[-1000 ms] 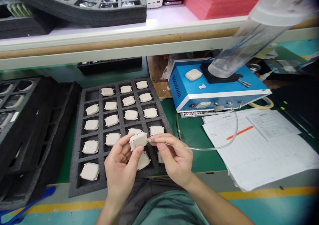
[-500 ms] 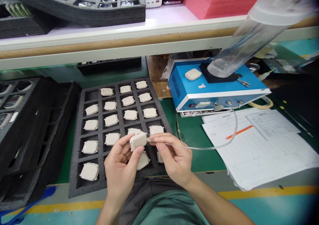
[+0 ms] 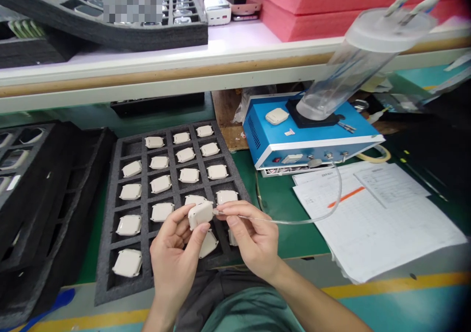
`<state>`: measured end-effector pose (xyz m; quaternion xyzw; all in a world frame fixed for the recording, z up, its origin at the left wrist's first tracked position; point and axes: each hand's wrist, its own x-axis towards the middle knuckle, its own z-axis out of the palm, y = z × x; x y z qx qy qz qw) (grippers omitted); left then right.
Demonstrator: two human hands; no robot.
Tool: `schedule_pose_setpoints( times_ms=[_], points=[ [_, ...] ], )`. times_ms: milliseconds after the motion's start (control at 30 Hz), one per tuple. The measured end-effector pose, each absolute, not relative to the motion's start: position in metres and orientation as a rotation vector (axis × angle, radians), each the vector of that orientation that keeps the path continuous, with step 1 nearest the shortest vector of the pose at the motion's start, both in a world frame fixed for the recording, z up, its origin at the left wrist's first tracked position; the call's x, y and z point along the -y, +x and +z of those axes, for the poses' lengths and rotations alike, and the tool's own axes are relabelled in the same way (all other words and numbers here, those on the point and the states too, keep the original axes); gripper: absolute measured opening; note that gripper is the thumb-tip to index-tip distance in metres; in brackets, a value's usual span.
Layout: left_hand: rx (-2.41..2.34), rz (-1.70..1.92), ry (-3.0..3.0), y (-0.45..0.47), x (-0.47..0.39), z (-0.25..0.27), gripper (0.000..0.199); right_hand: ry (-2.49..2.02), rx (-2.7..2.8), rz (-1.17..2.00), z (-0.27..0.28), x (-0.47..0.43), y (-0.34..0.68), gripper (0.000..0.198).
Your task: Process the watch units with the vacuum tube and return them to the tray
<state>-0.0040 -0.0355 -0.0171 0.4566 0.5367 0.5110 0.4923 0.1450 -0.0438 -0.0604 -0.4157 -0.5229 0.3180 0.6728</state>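
A cream watch case (image 3: 200,215) is held between the thumb and fingers of my left hand (image 3: 176,246), tilted above the foam tray. My right hand (image 3: 255,236) pinches the end of a thin clear tube (image 3: 290,222), whose narrow tip meets the right side of the case. Whether the tip sits inside a hole cannot be made out. From there the tube loops to the front of a blue machine (image 3: 312,145). Below my hands lies the dark grey foam tray (image 3: 145,234), with similar cream cases in most of its pockets.
On the blue machine stand a clear cylinder (image 3: 331,87) and another cream case (image 3: 276,116). Printed sheets (image 3: 386,229) lie to the right. Stacked black foam trays (image 3: 59,175) are at left. A shelf (image 3: 250,38) with red foam blocks (image 3: 312,8) crosses the back.
The view has shifted slightly, so the surroundings sit a little lower and further left. Both hands keep the same hold, with case and tube tip still together.
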Motion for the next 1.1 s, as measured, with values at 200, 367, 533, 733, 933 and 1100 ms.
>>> schedule_pose_setpoints(
  times_ms=[200,367,533,733,933,1100],
  points=[
    [-1.39,1.267,1.068,-0.0043,0.0319,-0.0202,0.051,-0.911,1.167,0.701,-0.0581,0.0385,0.1449,0.022],
    [-1.4,1.26,1.064,-0.0046,0.0303,-0.0188,0.054,-0.902,1.174,0.696,-0.0584,0.0367,0.1449,0.02],
    [-1.396,1.254,1.047,-0.0058,0.0315,-0.018,0.054,-0.913,1.178,0.695,-0.0576,0.037,0.1446,0.019],
    [-1.398,1.267,1.037,-0.0047,0.0312,-0.0168,0.054,-0.909,1.172,0.688,-0.0563,0.0367,0.1443,0.02],
    [-1.386,1.252,1.047,-0.0075,0.0309,-0.0187,0.053,-0.906,1.174,0.684,-0.0566,0.0367,0.1445,0.02],
    [-1.39,1.215,1.07,-0.0075,0.0335,-0.0202,0.055,-0.928,1.178,0.675,-0.0573,0.0378,0.1443,0.018]
  ],
)
